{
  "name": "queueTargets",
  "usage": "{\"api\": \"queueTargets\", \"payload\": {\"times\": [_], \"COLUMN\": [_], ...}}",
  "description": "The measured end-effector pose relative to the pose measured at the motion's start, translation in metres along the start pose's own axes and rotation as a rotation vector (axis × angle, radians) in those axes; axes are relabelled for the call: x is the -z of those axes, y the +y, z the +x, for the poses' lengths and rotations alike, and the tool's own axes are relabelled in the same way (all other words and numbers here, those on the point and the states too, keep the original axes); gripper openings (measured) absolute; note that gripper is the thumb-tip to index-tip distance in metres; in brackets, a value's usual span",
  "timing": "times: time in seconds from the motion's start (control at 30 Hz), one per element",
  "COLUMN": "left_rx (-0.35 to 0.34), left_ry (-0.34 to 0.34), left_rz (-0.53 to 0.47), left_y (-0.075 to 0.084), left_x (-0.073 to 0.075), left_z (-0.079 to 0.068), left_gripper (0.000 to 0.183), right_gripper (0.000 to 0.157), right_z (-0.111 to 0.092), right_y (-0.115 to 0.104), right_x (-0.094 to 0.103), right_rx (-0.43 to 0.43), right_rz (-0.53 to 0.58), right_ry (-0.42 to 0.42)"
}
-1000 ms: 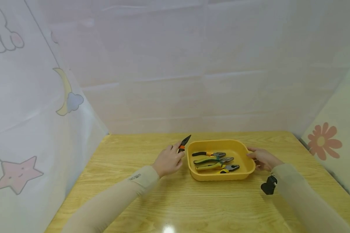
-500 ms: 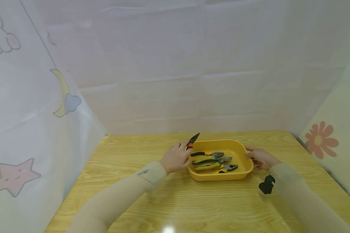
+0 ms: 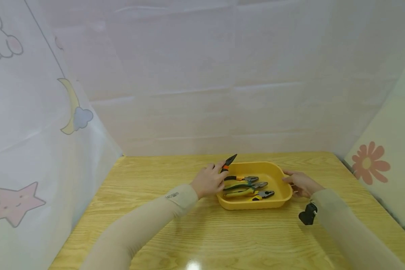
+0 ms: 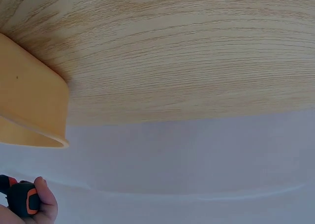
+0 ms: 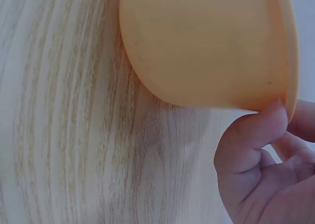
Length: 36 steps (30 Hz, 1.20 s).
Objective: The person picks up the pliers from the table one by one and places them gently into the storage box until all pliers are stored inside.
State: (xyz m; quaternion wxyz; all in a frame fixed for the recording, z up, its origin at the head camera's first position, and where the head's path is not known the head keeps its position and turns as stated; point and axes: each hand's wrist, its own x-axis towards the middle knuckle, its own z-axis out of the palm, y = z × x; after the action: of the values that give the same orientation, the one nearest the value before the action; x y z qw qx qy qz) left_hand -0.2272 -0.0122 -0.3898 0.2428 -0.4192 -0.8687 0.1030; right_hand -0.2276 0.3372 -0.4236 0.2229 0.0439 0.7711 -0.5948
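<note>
My left hand [image 3: 208,180] grips needle-nose pliers [image 3: 231,159] with black and orange handles, their dark tip pointing up and away. It is over the left rim of a yellow plastic tray [image 3: 256,205]. In the left wrist view, the fingers curl round the pliers' handle [image 4: 20,199] near the tray wall [image 4: 34,86]. At the tray's right end, my right hand [image 3: 302,183] pinches the rim; the right wrist view shows the thumb [image 5: 268,120] against the wall. Inside the tray lie several pliers, including black-and-orange ones [image 3: 251,179], green-handled ones [image 3: 260,185] and yellow-handled ones [image 3: 266,194].
The tray stands on a wood-grain table [image 3: 202,236] toward its far side. A pale cloth [image 3: 202,93] hangs behind the table, with printed cloths at both sides. A black device [image 3: 308,214] is attached at the right wrist.
My left hand has moved right with the needle-nose pliers, from beside the tray to over its left rim. The right hand keeps its hold on the tray.
</note>
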Motion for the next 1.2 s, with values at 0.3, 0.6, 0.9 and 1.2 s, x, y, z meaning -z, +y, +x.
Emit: {"api": "queueTargets", "payload": {"times": [0.3,0.6,0.9,1.2], "left_rx": [-0.125,-0.187,-0.227,-0.364], "left_ry": [-0.01,-0.045,-0.223,-0.341], "left_rz": [-0.07,-0.129,-0.089,-0.037], "left_y": [-0.004,-0.002,-0.003,-0.01], "left_x": [-0.008,-0.006,-0.011,-0.017], "left_z": [0.007,0.015,0.026,0.039], "left_gripper": [0.031,0.03,0.036,0.038], "right_gripper": [0.065,0.065,0.064,0.064], "right_z": [0.0,0.002,0.002,0.001], "right_y": [0.001,0.002,0.001,0.0], "right_x": [0.001,0.0,0.001,0.001], "right_rx": [0.005,-0.008,0.003,0.002], "right_rz": [-0.002,0.003,0.007,0.004], "right_ry": [-0.002,0.011,0.005,0.01]}}
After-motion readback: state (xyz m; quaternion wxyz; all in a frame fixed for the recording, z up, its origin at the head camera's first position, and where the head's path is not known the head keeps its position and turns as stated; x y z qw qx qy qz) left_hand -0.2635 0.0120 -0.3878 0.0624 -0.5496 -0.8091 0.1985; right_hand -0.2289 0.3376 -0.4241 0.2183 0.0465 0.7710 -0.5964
